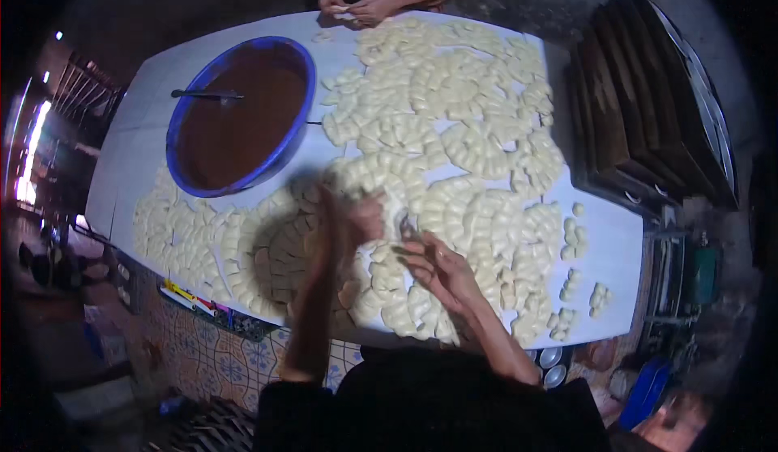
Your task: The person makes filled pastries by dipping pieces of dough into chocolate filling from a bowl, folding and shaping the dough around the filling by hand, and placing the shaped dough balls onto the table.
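Many pale cream dough pieces (490,213), packed in curved rows, cover much of the white table. Over the middle of them is my left hand (352,217), smeared by motion, so what its fingers hold, if anything, cannot be made out. Just right of it, my right hand (433,266) has curled fingers around a small greyish metal-looking object (405,227), too small and blurred to name. A whitish patch lies between the two hands. To the upper left stands a blue basin (301,132) of brown filling, with a dark-handled utensil (194,95) resting across it.
Another person's hands (369,8) hold a dough piece at the far edge. Stacked dark trays (624,95) stand at the right. A rack (673,274) is beside the table's right end, and coloured items (190,298) sit along the near left edge.
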`<act>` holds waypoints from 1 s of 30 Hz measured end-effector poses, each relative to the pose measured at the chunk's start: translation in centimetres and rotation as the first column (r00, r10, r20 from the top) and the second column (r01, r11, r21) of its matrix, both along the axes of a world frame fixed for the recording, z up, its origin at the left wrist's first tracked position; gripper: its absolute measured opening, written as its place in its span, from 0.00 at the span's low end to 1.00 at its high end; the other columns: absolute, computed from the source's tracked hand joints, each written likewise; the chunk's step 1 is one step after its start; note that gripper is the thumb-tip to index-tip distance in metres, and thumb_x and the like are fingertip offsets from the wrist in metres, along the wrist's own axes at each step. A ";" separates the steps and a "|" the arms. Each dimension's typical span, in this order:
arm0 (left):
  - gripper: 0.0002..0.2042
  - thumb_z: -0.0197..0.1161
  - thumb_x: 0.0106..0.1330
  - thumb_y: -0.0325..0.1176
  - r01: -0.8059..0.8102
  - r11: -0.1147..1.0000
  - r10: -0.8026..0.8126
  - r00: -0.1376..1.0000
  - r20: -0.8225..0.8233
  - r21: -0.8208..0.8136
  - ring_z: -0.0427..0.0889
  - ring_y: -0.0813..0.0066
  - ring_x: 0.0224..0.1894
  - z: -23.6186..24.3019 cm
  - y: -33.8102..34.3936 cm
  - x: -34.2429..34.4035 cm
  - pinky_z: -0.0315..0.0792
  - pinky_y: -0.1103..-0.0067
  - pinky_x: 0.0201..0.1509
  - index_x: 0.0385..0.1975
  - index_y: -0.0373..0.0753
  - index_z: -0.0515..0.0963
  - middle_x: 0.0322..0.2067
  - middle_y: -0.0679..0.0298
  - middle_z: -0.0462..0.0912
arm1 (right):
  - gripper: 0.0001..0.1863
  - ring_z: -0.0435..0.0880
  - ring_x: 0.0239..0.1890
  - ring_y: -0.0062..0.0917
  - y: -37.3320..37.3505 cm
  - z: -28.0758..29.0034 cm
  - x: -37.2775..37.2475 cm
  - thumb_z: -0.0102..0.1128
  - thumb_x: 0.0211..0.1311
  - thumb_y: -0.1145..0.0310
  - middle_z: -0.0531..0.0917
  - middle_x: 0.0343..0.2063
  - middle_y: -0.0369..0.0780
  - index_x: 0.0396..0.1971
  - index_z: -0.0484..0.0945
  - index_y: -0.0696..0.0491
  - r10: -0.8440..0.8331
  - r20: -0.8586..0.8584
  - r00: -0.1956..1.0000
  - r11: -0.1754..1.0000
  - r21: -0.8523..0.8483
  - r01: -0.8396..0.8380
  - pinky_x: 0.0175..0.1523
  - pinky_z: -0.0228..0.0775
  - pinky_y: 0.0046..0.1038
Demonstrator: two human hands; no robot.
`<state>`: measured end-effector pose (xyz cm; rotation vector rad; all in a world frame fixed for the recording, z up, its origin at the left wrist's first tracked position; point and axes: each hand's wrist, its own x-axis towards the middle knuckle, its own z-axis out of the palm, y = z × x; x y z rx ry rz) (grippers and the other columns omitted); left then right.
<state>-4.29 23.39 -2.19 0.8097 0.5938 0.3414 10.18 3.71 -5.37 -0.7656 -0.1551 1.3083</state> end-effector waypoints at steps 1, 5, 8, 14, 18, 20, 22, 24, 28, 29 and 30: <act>0.49 0.24 0.59 0.74 -0.032 0.994 0.026 0.998 -0.060 -0.109 0.75 0.67 0.45 2.6 -4.6 3.0 0.66 0.72 0.55 0.58 0.30 0.66 0.47 0.51 0.76 | 0.22 0.77 0.45 0.25 -0.9 -1.7 0.6 0.50 0.66 0.71 0.75 0.49 0.43 0.58 0.63 0.57 -0.012 -0.083 0.996 1.000 -0.002 0.011 0.48 0.71 0.23; 0.35 0.44 0.69 0.56 -0.326 0.941 0.332 0.941 -0.064 0.087 0.69 0.64 0.56 2.5 -14.9 4.5 0.65 0.67 0.58 0.63 0.31 0.55 0.60 0.52 0.64 | 0.09 0.77 0.30 0.20 -3.2 0.0 -0.2 0.52 0.64 0.75 0.79 0.40 0.38 0.41 0.76 0.61 -0.167 0.123 0.978 0.956 -0.221 0.191 0.35 0.71 0.19; 0.30 0.49 0.69 0.44 -0.184 0.983 0.185 0.968 -0.167 0.019 0.66 0.67 0.60 2.5 -17.8 5.1 0.64 0.67 0.60 0.65 0.32 0.53 0.61 0.55 0.62 | 0.10 0.76 0.32 0.23 -6.0 1.1 0.0 0.55 0.60 0.77 0.77 0.41 0.38 0.42 0.77 0.60 -0.234 0.570 0.788 0.929 -0.106 0.353 0.36 0.70 0.22; 0.14 0.55 0.60 0.19 0.019 0.812 0.137 0.966 -0.222 0.583 0.80 0.75 0.35 1.4 -22.9 6.5 0.73 0.83 0.38 0.46 0.22 0.72 0.33 0.59 0.78 | 0.13 0.76 0.45 0.30 -11.9 3.0 3.9 0.59 0.53 0.78 0.76 0.43 0.42 0.40 0.80 0.55 -0.181 0.962 0.204 0.972 0.144 0.184 0.46 0.70 0.27; 0.15 0.61 0.62 0.30 0.091 0.747 0.072 0.974 -0.216 0.659 0.79 0.78 0.34 0.6 -25.5 8.0 0.75 0.84 0.35 0.41 0.23 0.74 0.33 0.57 0.79 | 0.10 0.77 0.42 0.27 -15.7 4.1 5.1 0.62 0.53 0.77 0.76 0.42 0.42 0.38 0.80 0.58 -0.289 0.810 0.511 0.932 0.116 0.343 0.45 0.69 0.24; 0.14 0.62 0.62 0.33 0.114 0.928 -0.009 0.958 -0.285 0.356 0.79 0.78 0.34 0.9 -27.2 9.1 0.75 0.84 0.34 0.36 0.25 0.76 0.33 0.57 0.80 | 0.10 0.78 0.42 0.27 -17.7 5.1 5.3 0.61 0.54 0.76 0.77 0.42 0.43 0.38 0.80 0.60 -0.184 0.927 0.328 0.975 0.130 0.180 0.44 0.70 0.23; 0.13 0.62 0.62 0.33 0.112 0.967 -0.032 0.945 -0.326 0.228 0.78 0.78 0.36 0.3 -29.2 10.4 0.74 0.85 0.33 0.34 0.26 0.76 0.31 0.59 0.79 | 0.11 0.78 0.42 0.26 -20.4 4.0 6.3 0.60 0.55 0.76 0.77 0.40 0.44 0.39 0.80 0.60 -0.181 0.969 0.168 0.972 0.151 0.179 0.42 0.70 0.23; 0.10 0.62 0.60 0.30 0.203 0.462 0.040 0.968 -0.249 0.863 0.77 0.77 0.40 -1.0 -31.0 11.9 0.74 0.82 0.36 0.33 0.29 0.76 0.33 0.58 0.78 | 0.10 0.78 0.41 0.24 -23.1 3.3 6.8 0.59 0.55 0.76 0.78 0.39 0.44 0.38 0.80 0.60 -0.036 0.932 0.360 0.951 -0.078 0.298 0.41 0.69 0.23; 0.06 0.63 0.54 0.24 0.149 0.600 -0.010 0.984 -0.179 0.786 0.78 0.68 0.40 0.5 -35.5 14.6 0.71 0.75 0.45 0.31 0.34 0.77 0.42 0.58 0.75 | 0.20 0.75 0.28 0.22 -26.2 2.7 8.7 0.58 0.58 0.74 0.78 0.31 0.38 0.52 0.73 0.56 -0.118 0.955 0.273 0.838 -0.052 0.544 0.33 0.69 0.23; 0.07 0.63 0.52 0.23 0.265 0.275 -0.147 0.962 -0.232 0.924 0.77 0.68 0.42 -1.5 -34.9 15.0 0.71 0.75 0.44 0.31 0.35 0.77 0.42 0.58 0.75 | 0.23 0.73 0.26 0.20 -27.7 0.9 9.4 0.56 0.60 0.71 0.77 0.31 0.36 0.56 0.69 0.54 -0.101 0.852 0.513 0.891 -0.152 0.427 0.32 0.69 0.23; 0.07 0.63 0.52 0.23 0.268 0.274 -0.160 0.960 -0.231 0.924 0.77 0.68 0.42 -2.2 -35.0 15.2 0.71 0.75 0.44 0.31 0.35 0.77 0.42 0.58 0.75 | 0.21 0.74 0.27 0.18 -29.6 0.6 10.3 0.54 0.62 0.70 0.78 0.34 0.35 0.56 0.70 0.54 0.076 0.651 0.755 0.917 -0.343 0.203 0.34 0.70 0.22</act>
